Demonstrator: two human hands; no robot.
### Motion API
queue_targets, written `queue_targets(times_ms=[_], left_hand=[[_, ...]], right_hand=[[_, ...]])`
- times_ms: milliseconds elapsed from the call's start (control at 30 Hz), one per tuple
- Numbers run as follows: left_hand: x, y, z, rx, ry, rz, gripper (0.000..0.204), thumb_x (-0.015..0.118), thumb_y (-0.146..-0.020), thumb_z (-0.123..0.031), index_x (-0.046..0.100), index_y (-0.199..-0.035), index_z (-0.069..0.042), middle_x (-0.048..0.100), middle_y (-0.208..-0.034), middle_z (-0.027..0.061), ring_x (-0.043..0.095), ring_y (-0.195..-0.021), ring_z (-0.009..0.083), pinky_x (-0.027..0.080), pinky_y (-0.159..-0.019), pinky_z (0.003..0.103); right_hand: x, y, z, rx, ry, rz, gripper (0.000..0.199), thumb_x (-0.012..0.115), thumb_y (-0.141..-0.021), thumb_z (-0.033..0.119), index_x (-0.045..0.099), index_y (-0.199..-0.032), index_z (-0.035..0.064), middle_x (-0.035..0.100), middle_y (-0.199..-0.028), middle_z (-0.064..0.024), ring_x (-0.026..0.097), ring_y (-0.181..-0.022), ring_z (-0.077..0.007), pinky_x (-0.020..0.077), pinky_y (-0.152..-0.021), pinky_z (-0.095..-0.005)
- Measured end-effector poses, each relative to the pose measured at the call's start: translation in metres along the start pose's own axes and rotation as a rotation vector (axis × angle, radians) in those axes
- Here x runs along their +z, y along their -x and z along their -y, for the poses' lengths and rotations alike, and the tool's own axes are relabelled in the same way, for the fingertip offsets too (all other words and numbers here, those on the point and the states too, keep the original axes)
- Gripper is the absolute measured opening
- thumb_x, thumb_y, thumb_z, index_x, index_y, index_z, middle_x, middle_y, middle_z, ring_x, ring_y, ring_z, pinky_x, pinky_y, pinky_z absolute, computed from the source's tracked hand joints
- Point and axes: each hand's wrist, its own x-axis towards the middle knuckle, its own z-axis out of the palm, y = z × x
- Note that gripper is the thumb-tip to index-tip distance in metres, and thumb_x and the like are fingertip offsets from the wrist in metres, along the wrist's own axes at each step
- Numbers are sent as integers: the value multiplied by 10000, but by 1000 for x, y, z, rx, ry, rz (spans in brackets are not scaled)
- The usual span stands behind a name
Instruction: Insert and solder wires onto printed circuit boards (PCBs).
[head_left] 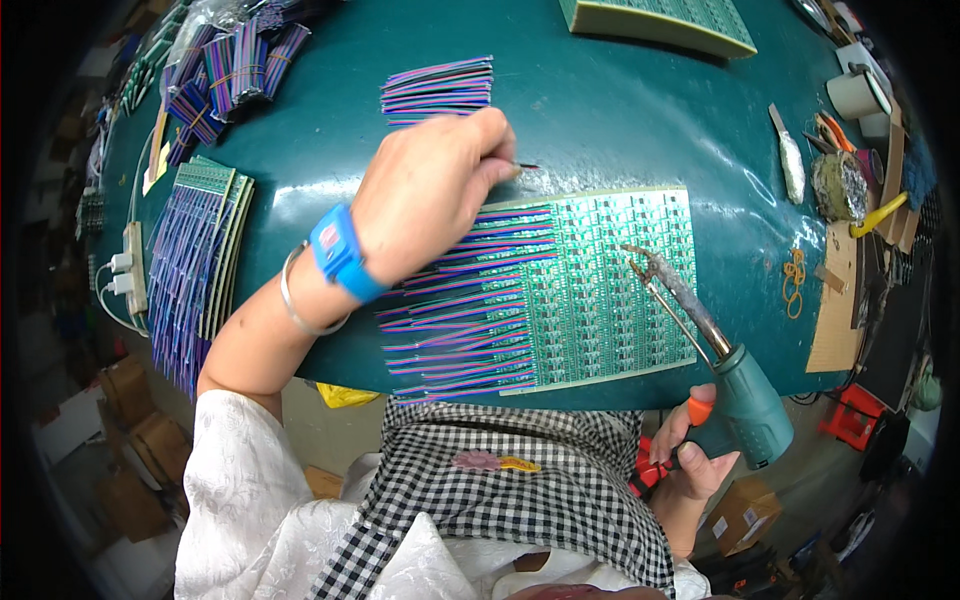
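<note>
My left hand, with a blue watch and a silver bangle on its wrist, is closed in a pinch above the table. The dark tip of a thin wire sticks out from its fingertips. Below it lies a green circuit board panel with rows of small parts. Many multicoloured wires run from its left part. At the lower right my right hand is wrapped round a soldering gun with a teal body and an orange trigger. The gun's metal tip reaches over the board's right side. A loose wire bundle lies beyond my left hand.
Wired boards are stacked at the left, near a power strip. Banded wire bundles pile up at the far left. A thick stack of boards stands at the back. Rubber bands, a knife and a mug lie right.
</note>
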Motion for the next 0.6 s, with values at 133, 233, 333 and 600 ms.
queue_targets(times_ms=[133,233,333,600], left_hand=[[6,29,-30,132,230,71,201,737,-829,32,693,-1018,-19,694,-885,127,700,-782,288,564,-692,349],[21,44,-30,179,199,109,291,734,-762,81,718,-1037,-16,666,-910,106,679,-770,264,562,-671,353],[34,50,-22,253,156,48,346,715,-720,94,736,-1047,-18,632,-885,93,638,-747,257,546,-646,357],[37,56,-21,291,102,56,386,713,-677,63,731,-1061,26,622,-922,121,629,-751,269,532,-620,374]], right_hand=[[3,2,5,33,28,0,677,789,-838,118,403,-1345,-109,572,-790,-116,558,-538,-172,512,-444,-308],[15,6,12,145,54,-73,673,822,-796,173,514,-1343,-69,570,-714,-83,546,-567,-174,478,-535,-297],[18,9,13,225,74,-85,667,824,-782,165,538,-1342,-56,577,-721,-79,558,-592,-185,478,-565,-303],[23,8,12,262,118,-97,630,832,-777,156,577,-1320,-38,598,-741,-82,575,-634,-183,466,-587,-295]])
